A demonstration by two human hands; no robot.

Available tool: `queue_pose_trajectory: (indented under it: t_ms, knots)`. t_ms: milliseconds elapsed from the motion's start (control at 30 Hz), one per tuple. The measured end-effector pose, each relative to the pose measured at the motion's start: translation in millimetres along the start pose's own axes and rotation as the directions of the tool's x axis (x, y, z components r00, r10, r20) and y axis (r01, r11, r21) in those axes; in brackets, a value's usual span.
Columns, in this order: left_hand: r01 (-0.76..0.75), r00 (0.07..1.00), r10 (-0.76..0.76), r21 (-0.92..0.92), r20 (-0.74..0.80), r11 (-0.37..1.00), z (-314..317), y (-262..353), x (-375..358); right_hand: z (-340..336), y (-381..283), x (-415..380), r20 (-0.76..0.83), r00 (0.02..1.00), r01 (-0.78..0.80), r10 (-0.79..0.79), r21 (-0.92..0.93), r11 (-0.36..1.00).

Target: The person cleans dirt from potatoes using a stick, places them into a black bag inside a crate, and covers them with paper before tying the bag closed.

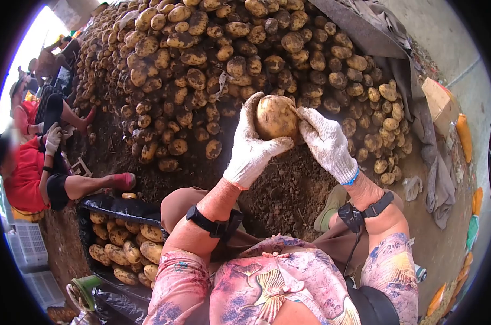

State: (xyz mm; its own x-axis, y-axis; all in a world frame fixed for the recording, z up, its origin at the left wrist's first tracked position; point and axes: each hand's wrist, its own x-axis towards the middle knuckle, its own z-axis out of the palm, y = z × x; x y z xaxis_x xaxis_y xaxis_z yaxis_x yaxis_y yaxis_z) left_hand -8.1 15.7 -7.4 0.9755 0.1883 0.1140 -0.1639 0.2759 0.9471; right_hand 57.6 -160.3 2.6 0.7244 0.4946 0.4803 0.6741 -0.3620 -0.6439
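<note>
A seated person, seen from above, holds a large, soil-marked potato [277, 117] upraised in front of the body, over bare soil [280, 189] and before the near edge of a broad heap of potatoes [196, 76]. The left hand [252, 149], in a white knitted glove, carries it: the fingers are clamped on the potato, passing up its left side, while the thumb lies along its underside. The right hand [327, 142], gloved likewise, meets the opposite side; its fingers are bent toward the potato's right edge, and whether they close on anything there cannot be told. Each forearm bears a black strap, one on the left arm [215, 222] and one on the right [367, 212]. The sleeves and shirt [288, 276] are pink with a shell pattern.

To the left of the knees stands a container lined with black plastic [121, 208], filled with potatoes [131, 251]. Beyond it sits a co-worker in a red top [26, 176], with further people behind, partly hidden. Pale plastic crates [31, 241] occupy the lower left. At right, grey cloth [442, 184] borders the heap, and a cardboard box [438, 105] stands near it.
</note>
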Motion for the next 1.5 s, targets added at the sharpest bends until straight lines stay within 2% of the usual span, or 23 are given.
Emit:
queue_pose_trajectory:
  t_ms: [67, 167, 300, 367, 700, 767, 800, 833, 867, 900, 933, 967, 1000, 1033, 1133, 1167, 1200, 1233, 1267, 1300, 1333, 1367, 1500]
  knots:
    - [-0.014, 1.000, 0.015, 0.051, -0.018, 0.999, 0, 3, -1, -3, -1, 0, 0.029, 1.000, 0.002, -0.003, 0.020, 1.000]
    - [-0.234, 0.964, 0.265, 0.421, -0.016, 0.876, 2, 4, -4, -4, 1, 0, -0.047, 0.985, 0.171, -0.167, 0.109, 0.979]
    - [-0.397, 0.899, 0.437, 0.471, 0.027, 0.788, 1, 1, -7, -15, -8, 3, 0.009, 0.977, 0.214, -0.215, 0.061, 0.975]
    - [-0.458, 0.861, 0.505, 0.513, 0.053, 0.726, -2, -2, -8, -16, -9, 6, -0.016, 0.928, 0.372, -0.371, 0.009, 0.928]
    - [-0.612, 0.682, 0.715, 0.653, 0.151, 0.446, -14, 0, 4, -26, -23, 11, -0.006, 0.936, 0.352, -0.352, 0.067, 0.934]
    - [-0.672, 0.577, 0.782, 0.681, 0.237, 0.290, -14, 12, 10, -30, -32, 10, 0.040, 0.954, 0.300, -0.298, -0.083, 0.950]
    - [-0.655, 0.576, 0.759, 0.726, 0.302, 0.208, -15, 17, 11, -33, -35, 10, 0.067, 0.953, 0.302, -0.295, -0.185, 0.935]
    - [-0.604, 0.642, 0.683, 0.778, 0.348, 0.172, -17, 16, 13, -32, -30, 8, 0.073, 0.965, 0.262, -0.253, -0.149, 0.954]
    - [-0.608, 0.621, 0.711, 0.776, 0.330, 0.171, -13, 24, 9, -33, -35, 12, 0.088, 0.950, 0.313, -0.301, -0.228, 0.922]
    - [-0.615, 0.589, 0.729, 0.778, 0.349, 0.125, -13, 18, 14, -37, -33, 10, 0.139, 0.969, 0.234, -0.202, -0.276, 0.932]
    - [-0.606, 0.654, 0.671, 0.773, 0.351, 0.187, -13, 24, 7, -33, -30, 11, 0.100, 0.971, 0.237, -0.217, -0.289, 0.928]
    - [-0.620, 0.646, 0.676, 0.760, 0.354, 0.195, -10, 21, 3, -35, -25, 11, 0.109, 0.974, 0.221, -0.197, -0.291, 0.931]
    - [-0.653, 0.633, 0.682, 0.726, 0.366, 0.216, -7, 14, 0, -38, -7, 10, 0.142, 0.988, 0.114, -0.061, -0.404, 0.908]
    - [-0.630, 0.706, 0.614, 0.710, 0.353, 0.315, -2, 10, -5, -38, -3, 14, 0.141, 0.982, -0.065, 0.127, -0.377, 0.924]
    - [-0.511, 0.846, 0.470, 0.634, 0.252, 0.581, 20, 6, -12, -40, 52, 9, 0.122, 0.992, -0.030, 0.028, 0.013, 0.999]
    - [-0.515, 0.848, 0.490, 0.530, 0.202, 0.673, 20, 19, -15, -49, 99, 0, 0.154, 0.987, 0.056, -0.035, -0.134, 0.989]
    - [-0.507, 0.850, 0.495, 0.535, 0.181, 0.675, 16, 30, -15, -54, 137, -2, 0.201, 0.976, 0.144, -0.089, -0.277, 0.950]
    - [-0.425, 0.896, 0.439, 0.414, 0.066, 0.805, 14, 42, -19, -58, 121, -3, 0.378, 0.913, 0.357, -0.155, -0.556, 0.751]
    - [-0.337, 0.932, 0.359, 0.265, -0.037, 0.903, 10, 55, -25, -58, 147, -9, 0.322, 0.853, 0.512, -0.410, -0.668, 0.540]
    - [-0.246, 0.969, 0.245, -0.019, -0.021, 0.969, -3, 74, -40, -47, 122, -3, 0.283, 0.925, 0.369, -0.254, -0.514, 0.774]
    - [-0.235, 0.972, 0.229, -0.145, -0.062, 0.961, -17, 83, -53, -34, 96, 2, 0.283, 0.956, 0.173, -0.079, -0.325, 0.930]
    - [-0.231, 0.972, 0.210, -0.267, -0.103, 0.936, -32, 91, -65, -19, 45, 6, 0.279, 0.956, -0.005, 0.088, -0.284, 0.959]
    - [-0.376, 0.893, 0.245, -0.327, -0.378, 0.867, -105, 100, -145, -2, 47, 5, 0.309, 0.924, -0.155, 0.225, -0.237, 0.959]
